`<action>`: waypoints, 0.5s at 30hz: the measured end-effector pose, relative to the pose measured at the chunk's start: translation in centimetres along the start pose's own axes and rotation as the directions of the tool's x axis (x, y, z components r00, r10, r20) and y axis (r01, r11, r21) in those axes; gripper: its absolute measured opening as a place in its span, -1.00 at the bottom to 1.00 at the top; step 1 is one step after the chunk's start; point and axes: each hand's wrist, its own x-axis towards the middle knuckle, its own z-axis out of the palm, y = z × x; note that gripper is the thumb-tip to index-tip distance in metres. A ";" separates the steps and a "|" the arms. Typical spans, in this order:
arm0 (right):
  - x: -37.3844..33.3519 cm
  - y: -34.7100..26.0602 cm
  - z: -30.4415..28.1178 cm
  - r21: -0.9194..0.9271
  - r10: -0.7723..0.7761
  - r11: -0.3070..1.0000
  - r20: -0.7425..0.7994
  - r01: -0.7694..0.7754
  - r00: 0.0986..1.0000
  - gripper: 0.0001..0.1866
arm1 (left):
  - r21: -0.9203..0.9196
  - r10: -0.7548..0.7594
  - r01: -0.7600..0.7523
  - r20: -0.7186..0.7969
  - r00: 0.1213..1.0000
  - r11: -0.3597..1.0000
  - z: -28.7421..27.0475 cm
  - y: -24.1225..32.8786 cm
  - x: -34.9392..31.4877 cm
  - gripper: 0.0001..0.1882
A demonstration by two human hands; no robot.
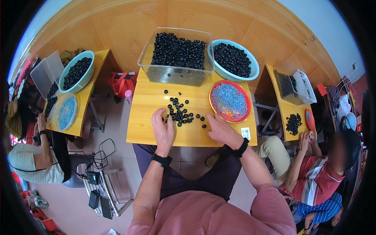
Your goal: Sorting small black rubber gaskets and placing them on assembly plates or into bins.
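My left hand (163,130) rests at the left side of a loose pile of small black ring-shaped pieces (181,116). Its thumb and fingers are apart, and I see nothing held between them. On the other side of the pile, my right hand (223,131) reaches in with fingers stretched out and the thumb set apart. Near its fingertips lie a few stray pieces (203,126). Just beyond that hand sits a round red plate (212,102) with a yellow rim, heaped with tiny blue pin-like parts (230,98).
A clear plastic bin (176,76) and a light-blue basin (253,72), both full of black pieces, stand at the far edge of the yellow table (147,135). People work at tables on both sides. A metal stool (107,184) with cables and black boxes stands left.
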 end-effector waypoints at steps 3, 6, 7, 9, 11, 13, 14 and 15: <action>1.3 0.9 2.0 0.015 -0.055 0.998 -0.113 0.057 0.992 -0.48 | -0.019 -0.016 0.015 -0.007 1.000 1.000 0.1 0.0 0.1 -0.58; 3.7 0.3 2.8 0.050 -0.089 0.994 -0.111 0.095 0.990 -0.48 | 0.000 -0.039 0.039 -0.022 0.999 0.999 0.0 0.1 -0.1 -0.58; 4.3 -0.1 2.7 0.052 -0.091 0.994 -0.116 0.097 0.989 -0.48 | 0.005 -0.033 0.033 -0.035 0.999 0.999 0.0 0.2 -0.1 -0.59; 4.9 -1.0 2.5 0.100 -0.161 0.979 -0.167 0.179 0.973 -0.54 | 0.015 -0.026 0.027 -0.050 0.998 1.000 -0.1 -0.1 -0.1 -0.60; 4.9 -1.3 2.3 0.140 -0.166 0.969 -0.241 0.204 0.956 -0.57 | -0.008 -0.070 0.070 -0.097 0.993 0.998 0.0 -0.5 -0.2 -0.66; 4.6 -1.3 1.7 0.181 -0.169 0.956 -0.310 0.233 0.936 -0.59 | -0.085 -0.118 0.106 -0.145 0.982 0.991 0.2 -1.0 -0.1 -0.72; 4.0 -1.2 1.0 0.169 -0.142 0.967 -0.255 0.188 0.956 -0.65 | -0.169 -0.171 0.140 -0.183 0.968 0.976 0.3 -1.1 -0.2 -0.78; 3.3 -1.6 0.0 0.155 -0.114 0.977 -0.199 0.146 0.973 -0.71 | -0.163 -0.173 0.143 -0.186 0.967 0.976 0.2 -1.2 -0.3 -0.78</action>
